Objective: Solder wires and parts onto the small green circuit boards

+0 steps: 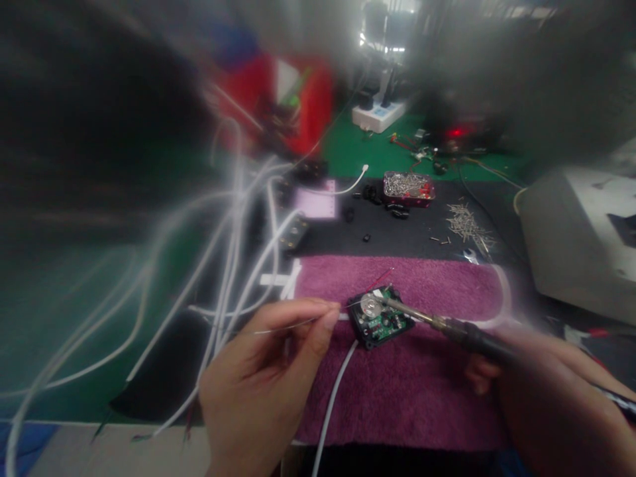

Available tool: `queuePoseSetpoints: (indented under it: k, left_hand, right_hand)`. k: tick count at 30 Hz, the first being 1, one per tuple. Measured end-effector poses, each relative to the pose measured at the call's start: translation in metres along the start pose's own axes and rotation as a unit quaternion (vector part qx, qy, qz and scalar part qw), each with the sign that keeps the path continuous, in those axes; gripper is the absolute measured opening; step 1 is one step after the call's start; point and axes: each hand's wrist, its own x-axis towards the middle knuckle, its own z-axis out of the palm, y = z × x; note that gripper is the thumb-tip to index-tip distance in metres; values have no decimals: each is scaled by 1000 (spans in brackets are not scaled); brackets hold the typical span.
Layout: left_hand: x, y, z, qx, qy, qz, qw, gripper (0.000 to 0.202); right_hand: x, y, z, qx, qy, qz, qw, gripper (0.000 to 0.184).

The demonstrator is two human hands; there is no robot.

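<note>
- white cables, looped over the desk's left side, blurry
- left hand at the near left corner of the purple towel, thumb and fingertips pinching thin wire; wire points at the board
- circuit board in a black case, on the towel, left of its middle, nearer the far edge; white cord runs from the case past the towel's near edge
- tin of metal bits, beyond the towel's far edge
- soldering iron, tip over the board; contact can't tell
- loose pins, beyond the towel's far right corner
- right hand, near right corner of towel, blurred, gripping the iron's handle
- pale box, desk's right side
</note>
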Motion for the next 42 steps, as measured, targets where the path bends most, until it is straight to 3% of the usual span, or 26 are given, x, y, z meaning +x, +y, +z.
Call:
queuePoseSetpoints:
  k: [4, 12, 19, 42]
  left_hand:
    - [0, 0, 2, -1, -4, -7, 1000, 13]
    - [0, 0, 0, -51, 20, 5, 998, 14]
    - [1, -4, 0, -14, -1, 1, 1000, 12]
    - [0, -4, 2, -4, -12, 0, 1000, 14]
  right_hand:
    - [-11, -7, 21, 24, 73, -49, 996, 30]
    - [-3, -14, 21, 75, 56, -74, 993, 32]
    - [-1, -15, 30, 93, 54, -109, 988, 25]
    - [-4, -18, 33, 80, 68, -107, 989, 25]
